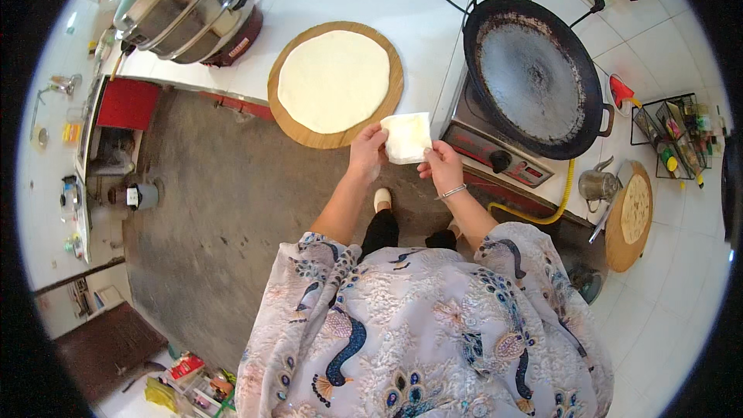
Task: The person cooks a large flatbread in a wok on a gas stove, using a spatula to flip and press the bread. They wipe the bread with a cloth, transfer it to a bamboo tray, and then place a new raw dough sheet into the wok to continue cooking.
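- Head view: both hands are up at the counter edge, sharing a folded white cloth (407, 138).
- Left hand (366, 151) pinches the cloth's left edge; right hand (443, 166) grips its lower right corner.
- Just beyond the left hand, flat dough (333, 80) lies on a round board (288, 120).
- Beyond the right hand sits a dark pan (532, 77) on a stove (484, 139).

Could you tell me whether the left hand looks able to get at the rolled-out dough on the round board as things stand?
Probably yes: the left hand is at the board's near edge, nothing between it and the dough, though it shares holding the white sheet with the right hand.
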Tool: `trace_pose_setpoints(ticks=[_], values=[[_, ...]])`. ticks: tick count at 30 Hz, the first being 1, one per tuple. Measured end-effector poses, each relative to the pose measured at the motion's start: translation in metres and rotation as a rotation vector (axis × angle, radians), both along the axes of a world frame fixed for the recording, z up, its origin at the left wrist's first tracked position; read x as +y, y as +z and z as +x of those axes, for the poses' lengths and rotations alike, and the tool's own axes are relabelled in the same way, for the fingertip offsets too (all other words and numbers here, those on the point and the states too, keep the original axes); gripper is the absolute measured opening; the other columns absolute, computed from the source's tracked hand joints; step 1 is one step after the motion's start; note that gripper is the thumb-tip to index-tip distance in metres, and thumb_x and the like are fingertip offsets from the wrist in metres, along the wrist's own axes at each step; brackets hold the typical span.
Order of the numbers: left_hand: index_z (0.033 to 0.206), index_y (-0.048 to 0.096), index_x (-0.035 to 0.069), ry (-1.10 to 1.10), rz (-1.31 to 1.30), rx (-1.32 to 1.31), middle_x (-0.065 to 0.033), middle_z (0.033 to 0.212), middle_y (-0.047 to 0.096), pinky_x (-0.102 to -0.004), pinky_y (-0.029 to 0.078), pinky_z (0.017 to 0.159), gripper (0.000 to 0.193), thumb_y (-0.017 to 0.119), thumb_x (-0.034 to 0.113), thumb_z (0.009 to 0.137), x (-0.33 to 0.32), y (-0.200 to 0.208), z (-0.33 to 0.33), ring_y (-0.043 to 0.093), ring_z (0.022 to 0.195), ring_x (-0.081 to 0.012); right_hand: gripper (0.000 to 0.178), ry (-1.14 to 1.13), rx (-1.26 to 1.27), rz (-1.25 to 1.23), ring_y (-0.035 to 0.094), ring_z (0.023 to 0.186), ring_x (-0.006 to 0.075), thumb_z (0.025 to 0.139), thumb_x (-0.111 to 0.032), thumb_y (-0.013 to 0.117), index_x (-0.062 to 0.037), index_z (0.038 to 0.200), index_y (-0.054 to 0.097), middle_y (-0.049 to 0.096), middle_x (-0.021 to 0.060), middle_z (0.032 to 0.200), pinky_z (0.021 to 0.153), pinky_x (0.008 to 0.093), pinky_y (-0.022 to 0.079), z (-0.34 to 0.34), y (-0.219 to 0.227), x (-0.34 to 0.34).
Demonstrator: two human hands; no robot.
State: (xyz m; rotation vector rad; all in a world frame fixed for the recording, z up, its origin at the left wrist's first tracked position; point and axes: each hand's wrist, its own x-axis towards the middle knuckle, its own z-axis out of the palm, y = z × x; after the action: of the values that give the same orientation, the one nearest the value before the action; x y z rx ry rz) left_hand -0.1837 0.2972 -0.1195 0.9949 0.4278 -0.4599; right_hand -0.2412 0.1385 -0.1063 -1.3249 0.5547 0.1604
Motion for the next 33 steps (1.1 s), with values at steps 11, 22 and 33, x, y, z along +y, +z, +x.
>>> trace_pose_setpoints(ticks=[11, 22, 33], values=[[0.097, 0.052, 0.004, 0.475, -0.076, 0.44, -0.0074, 0.086, 0.055, -0.0297, 0.048, 0.065, 0.028, 0.059, 0.029, 0.086, 0.068, -0.078, -0.009, 0.055, 0.079, -0.0197, 0.038, -0.106, 0.352, 0.009, 0.059, 0.082, 0.024, 0.088, -0.018, 0.05, -0.0017, 0.122, 0.043, 0.052, 0.0157, 0.113, 0.072, 0.0345, 0.051, 0.006, -0.032, 0.023], [0.118, 0.042, 0.004, 0.628, -0.291, 0.221, -0.0081, 0.111, 0.049, -0.036, 0.044, 0.077, 0.046, 0.06, 0.03, 0.085, 0.094, -0.063, 0.027, 0.049, 0.096, -0.0212, 0.046, 0.335, 0.115, -0.556, 0.045, 0.115, 0.0293, 0.083, -0.021, 0.056, -0.0029, 0.124, 0.044, 0.045, 0.016, 0.127, 0.091, 0.0365, 0.041, 0.041, -0.072, 0.01], [0.129, 0.033, -0.001, 0.403, -0.155, -0.06, -0.0125, 0.131, 0.038, -0.0433, 0.034, 0.099, 0.063, 0.056, 0.039, 0.085, 0.193, -0.004, 0.01, 0.038, 0.12, -0.0276, 0.054, 0.083, 0.064, 0.189, 0.058, 0.086, 0.021, 0.089, -0.042, 0.047, -0.0001, 0.123, 0.042, 0.053, 0.0155, 0.112, 0.071, 0.0344, 0.05, 0.086, -0.003, 0.026]])
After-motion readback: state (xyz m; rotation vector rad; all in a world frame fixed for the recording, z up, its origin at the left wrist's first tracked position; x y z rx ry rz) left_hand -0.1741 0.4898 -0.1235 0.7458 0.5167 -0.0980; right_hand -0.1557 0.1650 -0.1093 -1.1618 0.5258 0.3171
